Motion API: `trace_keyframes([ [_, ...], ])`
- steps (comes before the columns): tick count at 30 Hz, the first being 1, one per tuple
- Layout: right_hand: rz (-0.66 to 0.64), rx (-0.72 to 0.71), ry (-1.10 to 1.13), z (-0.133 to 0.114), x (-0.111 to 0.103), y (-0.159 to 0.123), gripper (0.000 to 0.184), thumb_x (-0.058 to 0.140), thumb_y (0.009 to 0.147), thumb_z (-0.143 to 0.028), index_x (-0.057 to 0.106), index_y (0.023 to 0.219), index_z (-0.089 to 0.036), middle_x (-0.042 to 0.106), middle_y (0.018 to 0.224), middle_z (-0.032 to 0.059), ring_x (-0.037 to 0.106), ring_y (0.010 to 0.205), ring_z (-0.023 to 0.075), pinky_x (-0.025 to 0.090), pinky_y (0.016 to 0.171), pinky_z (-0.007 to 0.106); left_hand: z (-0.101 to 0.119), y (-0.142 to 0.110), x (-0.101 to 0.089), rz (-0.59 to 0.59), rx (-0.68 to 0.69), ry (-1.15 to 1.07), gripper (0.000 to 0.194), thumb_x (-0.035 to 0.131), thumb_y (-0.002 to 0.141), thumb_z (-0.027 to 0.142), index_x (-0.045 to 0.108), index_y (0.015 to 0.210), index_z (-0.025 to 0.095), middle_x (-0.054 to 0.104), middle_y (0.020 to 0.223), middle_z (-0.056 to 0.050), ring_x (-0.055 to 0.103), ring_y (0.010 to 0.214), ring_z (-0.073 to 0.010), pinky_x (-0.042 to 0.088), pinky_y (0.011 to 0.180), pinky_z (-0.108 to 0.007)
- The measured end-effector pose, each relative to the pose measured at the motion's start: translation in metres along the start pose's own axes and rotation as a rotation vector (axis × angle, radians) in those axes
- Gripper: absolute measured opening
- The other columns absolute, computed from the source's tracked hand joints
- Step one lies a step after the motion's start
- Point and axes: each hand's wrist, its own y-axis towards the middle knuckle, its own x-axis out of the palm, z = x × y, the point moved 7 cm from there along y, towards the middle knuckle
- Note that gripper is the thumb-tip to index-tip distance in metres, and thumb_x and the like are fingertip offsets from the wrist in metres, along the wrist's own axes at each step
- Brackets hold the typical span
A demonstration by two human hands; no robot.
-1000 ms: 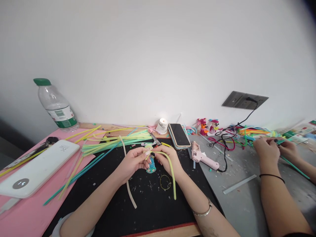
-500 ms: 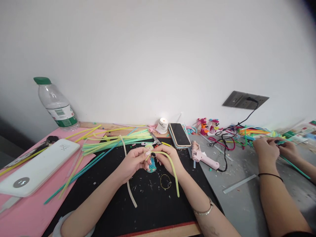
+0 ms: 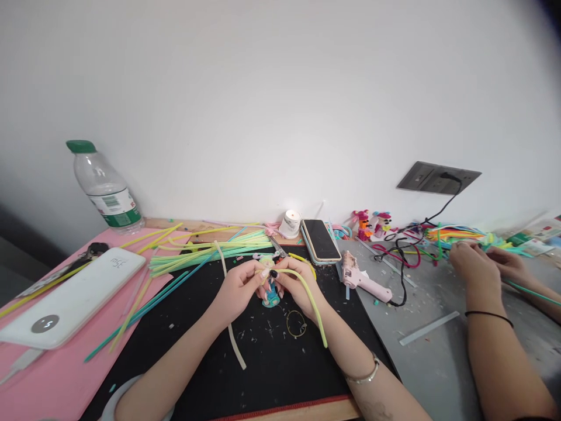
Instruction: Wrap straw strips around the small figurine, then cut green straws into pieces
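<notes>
1. The doll point(image 3: 271, 299) is held over the middle of the mat point(image 3: 280, 365), between the two sets of fingers, its head towards the desk's point(image 3: 324, 410) far edge; whether its base touches the mat cannot be told.
2. By the left hand point(image 3: 242, 286), the doll is gripped at its left side, fingers clamped on it, thumb near the head.
3. By the right hand point(image 3: 302, 289), it is gripped from the right, fingers closed about the body, close to a black piece point(image 3: 273, 273).
4. A yellow stem point(image 3: 316, 313) is led out from between the fingertips and draped over the right hand, its free end pointed towards the mat's near edge; by which fingers it is pinched cannot be told.
5. A pale stem point(image 3: 237, 349) is crossed by the left hand.
</notes>
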Motion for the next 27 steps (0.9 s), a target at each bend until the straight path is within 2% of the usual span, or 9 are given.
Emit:
trace_keyframes([
  [4, -0.008, 0.031, 0.036, 0.004, 0.001, 0.0, 0.023, 0.069, 0.072, -0.035, 0.058, 0.071, -0.015, 0.053, 0.054, -0.0031, 0.047, 0.045, 0.0083, 0.039, 0.044, 0.021, 0.006, -0.003, -0.002, 0.036, 0.042, 0.17, 0.021, 0.049, 0.086, 0.031, 0.055, 0.072, 0.016, 0.056, 0.062, 0.002, 0.055, 0.052, -0.0098, 0.044, 0.054, -0.022],
  [10, -0.019, 0.026, 0.026, 0.003, 0.003, 0.0, 0.024, 0.068, 0.073, -0.036, 0.056, 0.071, -0.015, 0.051, 0.052, -0.0039, 0.045, 0.044, 0.0081, 0.038, 0.043, 0.02, 0.012, -0.005, -0.004, 0.03, 0.113, 0.379, 0.022, 0.045, 0.088, 0.029, 0.056, 0.074, 0.017, 0.057, 0.062, 0.002, 0.056, 0.052, -0.0103, 0.042, 0.055, -0.021],
  [19, -0.009, -0.027, -0.076, -0.004, 0.0, 0.001, 0.019, 0.063, 0.077, -0.032, 0.054, 0.071, -0.016, 0.049, 0.054, -0.0048, 0.044, 0.045, 0.0071, 0.036, 0.043, 0.019, 0.005, -0.002, -0.001, 0.01, 0.06, 0.222, 0.021, 0.044, 0.089, 0.033, 0.053, 0.078, 0.017, 0.05, 0.061, 0.005, 0.052, 0.048, -0.0086, 0.044, 0.052, -0.022],
  [27, -0.044, -0.088, -0.264, -0.011, 0.0, -0.001, 0.011, 0.056, 0.082, -0.027, 0.058, 0.088, -0.018, 0.054, 0.068, -0.0016, 0.047, 0.05, 0.0079, 0.039, 0.046, 0.02, 0.0, 0.001, -0.001, 0.002, 0.017, 0.062, 0.024, 0.048, 0.088, 0.037, 0.052, 0.078, 0.015, 0.049, 0.06, 0.004, 0.05, 0.047, -0.008, 0.044, 0.05, -0.022],
])
